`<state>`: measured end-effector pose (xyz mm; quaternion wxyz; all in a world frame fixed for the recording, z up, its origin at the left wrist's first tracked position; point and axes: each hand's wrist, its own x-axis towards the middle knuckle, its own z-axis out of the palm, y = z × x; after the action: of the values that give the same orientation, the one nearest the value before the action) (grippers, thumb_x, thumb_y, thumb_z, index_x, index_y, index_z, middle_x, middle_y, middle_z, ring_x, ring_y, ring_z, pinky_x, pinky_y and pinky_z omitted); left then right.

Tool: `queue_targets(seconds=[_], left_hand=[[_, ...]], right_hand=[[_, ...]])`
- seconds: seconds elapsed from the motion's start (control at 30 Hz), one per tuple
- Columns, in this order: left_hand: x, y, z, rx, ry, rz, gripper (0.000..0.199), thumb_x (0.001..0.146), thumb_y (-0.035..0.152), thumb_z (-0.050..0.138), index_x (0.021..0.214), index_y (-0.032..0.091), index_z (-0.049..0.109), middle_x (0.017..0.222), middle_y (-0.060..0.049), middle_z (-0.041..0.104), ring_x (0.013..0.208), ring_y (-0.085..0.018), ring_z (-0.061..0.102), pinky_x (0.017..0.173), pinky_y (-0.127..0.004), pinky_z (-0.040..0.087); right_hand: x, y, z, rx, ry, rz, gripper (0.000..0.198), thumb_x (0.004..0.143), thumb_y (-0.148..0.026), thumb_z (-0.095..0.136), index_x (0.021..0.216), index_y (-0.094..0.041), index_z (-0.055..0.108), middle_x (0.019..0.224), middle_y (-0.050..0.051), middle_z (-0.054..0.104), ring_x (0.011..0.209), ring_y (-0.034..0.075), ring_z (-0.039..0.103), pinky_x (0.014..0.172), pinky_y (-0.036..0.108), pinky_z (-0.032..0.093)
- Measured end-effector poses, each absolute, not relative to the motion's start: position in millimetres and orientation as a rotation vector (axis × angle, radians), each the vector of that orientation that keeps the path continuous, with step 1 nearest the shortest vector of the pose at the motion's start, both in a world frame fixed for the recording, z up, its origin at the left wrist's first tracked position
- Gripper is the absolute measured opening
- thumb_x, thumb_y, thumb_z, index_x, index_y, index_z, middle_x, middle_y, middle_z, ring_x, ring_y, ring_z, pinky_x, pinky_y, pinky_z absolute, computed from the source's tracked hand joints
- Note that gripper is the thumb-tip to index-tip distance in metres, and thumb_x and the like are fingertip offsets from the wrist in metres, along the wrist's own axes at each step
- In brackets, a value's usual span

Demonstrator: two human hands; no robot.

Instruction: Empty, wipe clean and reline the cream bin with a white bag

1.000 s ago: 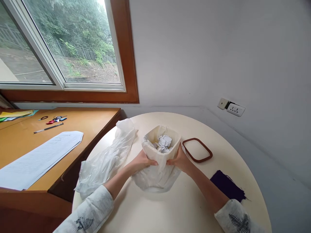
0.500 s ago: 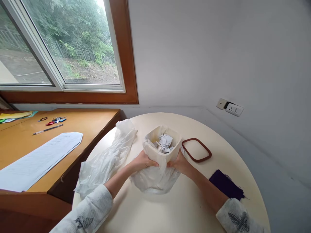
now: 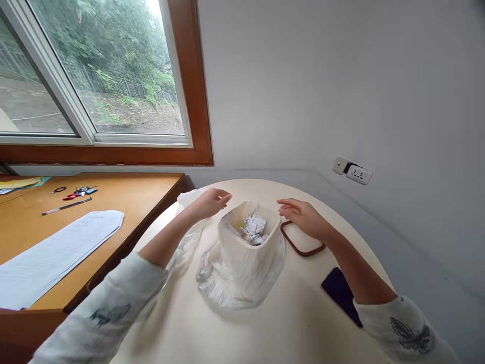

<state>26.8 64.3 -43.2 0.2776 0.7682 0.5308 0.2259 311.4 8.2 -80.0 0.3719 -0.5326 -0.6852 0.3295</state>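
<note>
A small bin (image 3: 240,245) with crumpled white paper (image 3: 254,227) inside stands on the round table. A translucent plastic bag (image 3: 231,285) is turned down over its rim and spreads around its base. My left hand (image 3: 212,202) is raised to the upper left of the bin, fingers apart and holding nothing. On the other side my right hand (image 3: 301,215) hovers beside the rim, also empty, its fingers loosely parted. Below the right hand lies a brown rounded frame (image 3: 305,253). Another clear plastic bag (image 3: 185,247) lies partly behind my left arm.
A dark purple cloth (image 3: 341,296) lies under my right forearm. On the wooden desk (image 3: 151,187) at left are papers (image 3: 71,253), a pen (image 3: 66,206) and keys (image 3: 81,192). Wall sockets (image 3: 359,174) sit at the right, a window (image 3: 125,76) at upper left.
Both hands have let go of the bagged bin's front sides, risen and moved apart. The bag's lower edge now spreads wider around the base. My right forearm covers more of the cloth.
</note>
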Motion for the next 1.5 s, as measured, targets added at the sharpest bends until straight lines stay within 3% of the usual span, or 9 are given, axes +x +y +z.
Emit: queue_targets(seconds=[0.13, 0.27, 0.5, 0.7, 0.87, 1.07, 1.27, 1.37, 1.5], left_hand=[[67, 79, -43, 2.360, 1.461, 0.408, 0.038, 0.079, 0.046, 0.045, 0.071, 0.015, 0.065, 0.066, -0.004, 0.064, 0.065, -0.017, 0.057, 0.060, -0.025, 0.040], [78, 82, -52, 2.454, 1.496, 0.379, 0.035, 0.080, 0.035, 0.043, 0.060, 0.015, 0.062, 0.059, -0.005, 0.061, 0.057, -0.017, 0.053, 0.054, -0.026, 0.035], [78, 73, -55, 2.615, 1.568, 0.335, 0.034, 0.083, 0.026, 0.036, 0.067, 0.013, 0.063, 0.073, -0.015, 0.063, 0.068, -0.024, 0.058, 0.059, -0.030, 0.037], [79, 64, -45, 2.603, 1.643, 0.183, 0.033, 0.084, 0.030, 0.039, 0.068, 0.012, 0.062, 0.068, -0.014, 0.061, 0.065, -0.025, 0.059, 0.059, -0.030, 0.039], [74, 60, -35, 2.557, 1.606, 0.087, 0.032, 0.082, 0.032, 0.042, 0.062, 0.014, 0.060, 0.066, -0.012, 0.061, 0.064, -0.023, 0.058, 0.058, -0.029, 0.039], [57, 67, -26, 2.433, 1.475, -0.030, 0.033, 0.075, 0.036, 0.049, 0.049, 0.017, 0.056, 0.053, -0.006, 0.061, 0.046, -0.015, 0.052, 0.051, -0.026, 0.038], [62, 64, -28, 2.486, 1.241, 0.446, 0.029, 0.073, 0.040, 0.051, 0.090, 0.018, 0.061, 0.095, -0.007, 0.064, 0.082, -0.019, 0.058, 0.066, -0.025, 0.042], [70, 60, -41, 2.371, 1.144, 0.458, 0.029, 0.073, 0.042, 0.050, 0.082, 0.018, 0.063, 0.081, -0.005, 0.064, 0.075, -0.018, 0.056, 0.063, -0.025, 0.040], [73, 61, -63, 2.181, 1.289, 0.463, 0.032, 0.074, 0.045, 0.050, 0.058, 0.018, 0.052, 0.053, 0.001, 0.048, 0.053, -0.013, 0.043, 0.050, -0.025, 0.030]], right_hand=[[282, 18, -65, -1.488, -1.947, 0.493, 0.032, 0.080, -0.042, 0.054, 0.103, -0.022, 0.064, 0.088, 0.005, 0.065, 0.082, 0.018, 0.058, 0.074, 0.031, 0.042], [268, 26, -65, -1.553, -2.108, 0.352, 0.022, 0.080, -0.035, 0.052, 0.072, -0.019, 0.065, 0.068, 0.003, 0.063, 0.065, 0.014, 0.054, 0.059, 0.025, 0.036], [269, 28, -67, -1.670, -2.106, 0.222, 0.025, 0.082, -0.033, 0.048, 0.063, -0.019, 0.056, 0.061, 0.001, 0.057, 0.055, 0.012, 0.047, 0.051, 0.025, 0.028], [270, 22, -62, -1.818, -2.112, 0.169, 0.025, 0.082, -0.032, 0.049, 0.060, -0.019, 0.053, 0.062, 0.003, 0.056, 0.054, 0.013, 0.047, 0.051, 0.026, 0.027], [270, 19, -57, -1.848, -2.120, 0.143, 0.024, 0.081, -0.031, 0.050, 0.061, -0.019, 0.054, 0.061, 0.005, 0.057, 0.052, 0.014, 0.047, 0.050, 0.027, 0.028], [277, 19, -60, -1.766, -2.112, 0.321, 0.020, 0.078, -0.033, 0.054, 0.066, -0.019, 0.063, 0.068, 0.006, 0.062, 0.062, 0.017, 0.055, 0.056, 0.028, 0.034], [268, 17, -56, -1.352, -2.059, 0.476, 0.027, 0.080, -0.032, 0.052, 0.102, -0.023, 0.064, 0.105, 0.006, 0.062, 0.090, 0.019, 0.055, 0.073, 0.028, 0.039], [258, 22, -52, -1.285, -2.142, 0.606, 0.025, 0.083, -0.036, 0.045, 0.088, -0.023, 0.066, 0.083, 0.002, 0.062, 0.073, 0.015, 0.052, 0.063, 0.026, 0.035], [249, 36, -58, -1.344, -2.173, 0.689, 0.035, 0.083, -0.036, 0.037, 0.053, -0.018, 0.046, 0.052, -0.005, 0.032, 0.051, 0.008, 0.027, 0.049, 0.024, 0.021]])
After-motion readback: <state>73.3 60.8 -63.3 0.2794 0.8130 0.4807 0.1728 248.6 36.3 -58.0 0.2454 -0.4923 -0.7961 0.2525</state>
